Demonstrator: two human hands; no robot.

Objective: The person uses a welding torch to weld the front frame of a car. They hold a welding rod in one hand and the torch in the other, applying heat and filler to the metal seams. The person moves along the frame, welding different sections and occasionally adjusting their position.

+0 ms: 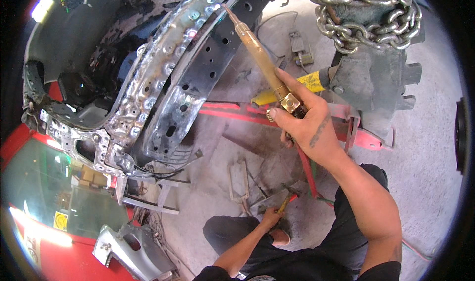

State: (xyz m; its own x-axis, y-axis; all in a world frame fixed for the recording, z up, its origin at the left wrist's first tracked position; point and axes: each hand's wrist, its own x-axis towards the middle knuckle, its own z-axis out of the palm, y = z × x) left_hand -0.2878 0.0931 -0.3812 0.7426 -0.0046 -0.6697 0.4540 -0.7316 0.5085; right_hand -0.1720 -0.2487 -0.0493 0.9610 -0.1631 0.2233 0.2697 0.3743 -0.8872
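Note:
My right hand (316,130) is closed around the grip of a brass gas torch (262,56). The torch slants up and to the left, its copper tip close to a bare-metal car body panel (168,58) marked with heat stains and weld spots. No flame can be made out at the tip. Alongside that panel runs a black perforated beam (193,83). Low down, near my knee, my left hand (270,218) grips a hammer (285,203) by its yellow and red handle; the dark head points up and right.
A heavy steel chain (366,36) hangs around a post at upper right. Below it are a yellow cylinder (311,82) and a red steel arm (237,110). A grey body part (136,251) lies lower left, beside a red car (64,251). A foot pedal (299,46) sits on the floor.

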